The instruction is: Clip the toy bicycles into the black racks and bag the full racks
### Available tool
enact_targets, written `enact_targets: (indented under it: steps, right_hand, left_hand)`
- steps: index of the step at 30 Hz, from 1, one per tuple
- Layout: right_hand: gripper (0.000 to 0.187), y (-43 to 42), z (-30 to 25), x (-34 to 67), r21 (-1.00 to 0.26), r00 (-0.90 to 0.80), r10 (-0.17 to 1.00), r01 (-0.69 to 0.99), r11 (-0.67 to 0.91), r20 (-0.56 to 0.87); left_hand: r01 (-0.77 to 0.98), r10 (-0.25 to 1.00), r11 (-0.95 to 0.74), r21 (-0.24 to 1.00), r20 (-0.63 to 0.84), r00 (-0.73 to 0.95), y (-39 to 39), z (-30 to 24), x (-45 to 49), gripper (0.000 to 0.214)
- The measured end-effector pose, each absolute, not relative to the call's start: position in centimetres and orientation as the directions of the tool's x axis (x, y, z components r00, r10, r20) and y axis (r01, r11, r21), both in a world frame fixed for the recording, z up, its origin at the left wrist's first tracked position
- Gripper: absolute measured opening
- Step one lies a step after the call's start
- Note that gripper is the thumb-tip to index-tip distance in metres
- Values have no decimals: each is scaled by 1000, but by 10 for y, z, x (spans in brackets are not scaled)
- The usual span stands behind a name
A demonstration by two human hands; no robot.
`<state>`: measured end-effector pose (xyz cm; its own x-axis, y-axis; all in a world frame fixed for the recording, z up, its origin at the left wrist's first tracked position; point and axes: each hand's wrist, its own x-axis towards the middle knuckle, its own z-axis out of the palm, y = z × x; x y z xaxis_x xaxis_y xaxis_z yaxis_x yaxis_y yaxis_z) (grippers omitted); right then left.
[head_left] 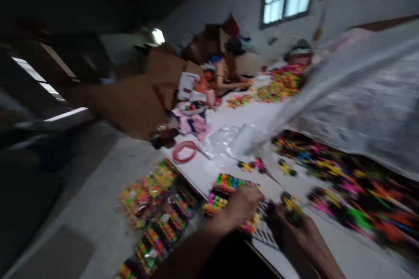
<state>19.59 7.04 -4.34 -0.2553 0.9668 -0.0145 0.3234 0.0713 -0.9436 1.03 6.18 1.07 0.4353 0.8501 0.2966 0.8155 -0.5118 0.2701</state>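
Note:
The picture is tilted and smeared by motion. My left hand (241, 205) rests, fingers curled, on a stack of bright toy cars (225, 187) at the near edge of the white table (343, 253). My right hand (294, 222) is closed round a small yellow and black toy car (290, 205) just right of that stack. A few loose toy cars (258, 165) lie a little further up the table.
A large heap of coloured toy cars (353, 192) lies on the right under a clear plastic sheet (360, 96). Packed toy bundles (157, 213) lie on the floor at left. Empty plastic bags (232, 139) and a red ring (185, 151) lie mid-table. Another person (229, 74) sits at the far end among cardboard boxes (137, 100).

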Motion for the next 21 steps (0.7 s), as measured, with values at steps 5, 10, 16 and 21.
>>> enact_targets:
  steps: [5, 10, 16, 21]
  right_hand:
    - [31, 72, -23, 193, -952, -213, 976, 305, 20, -47]
    - [23, 69, -54, 171, -938, -122, 993, 345, 38, -4]
    - [21, 75, -54, 155, -836, -281, 958, 510, 201, 59]
    - [23, 77, -46, 156, -609, -399, 917, 728, 315, -3]
  left_hand:
    - [726, 868, -495, 478, 305, 392, 65, 10, 4, 19]
    - [731, 867, -496, 470, 321, 382, 62, 16, 6, 19]
    - [733, 863, -502, 459, 325, 387, 61, 16, 5, 16]
    - [712, 837, -546, 441, 324, 441, 63, 11, 3, 25]
